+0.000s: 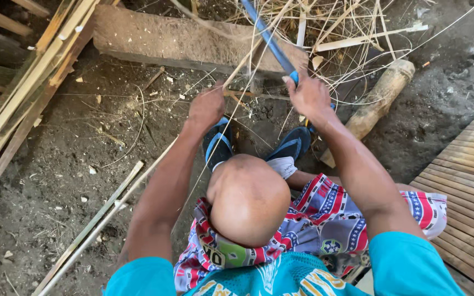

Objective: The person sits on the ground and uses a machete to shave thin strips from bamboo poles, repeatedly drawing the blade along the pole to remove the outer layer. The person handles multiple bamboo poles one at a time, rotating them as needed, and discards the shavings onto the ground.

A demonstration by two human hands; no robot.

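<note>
My right hand (309, 96) is closed around the blue handle of a long tool (270, 39) that slants up and away toward the top of the view. My left hand (206, 107) is closed on a thin pale bamboo strip (242, 63) that runs up toward the tool. Both hands are stretched out over my knees, above my feet in blue sandals (219, 147). I sit low, in patterned shorts and a teal shirt. Where the strip meets the tool's blade is hidden among the shavings.
A rough wooden block (176, 39) lies across the dirt ahead. Split bamboo slats (31, 82) lean at the left. A short bamboo log (377, 101) lies at the right, a slatted bamboo platform (470, 186) beside me. Thin shavings (346, 33) pile at the top; long sticks (97, 225) lie lower left.
</note>
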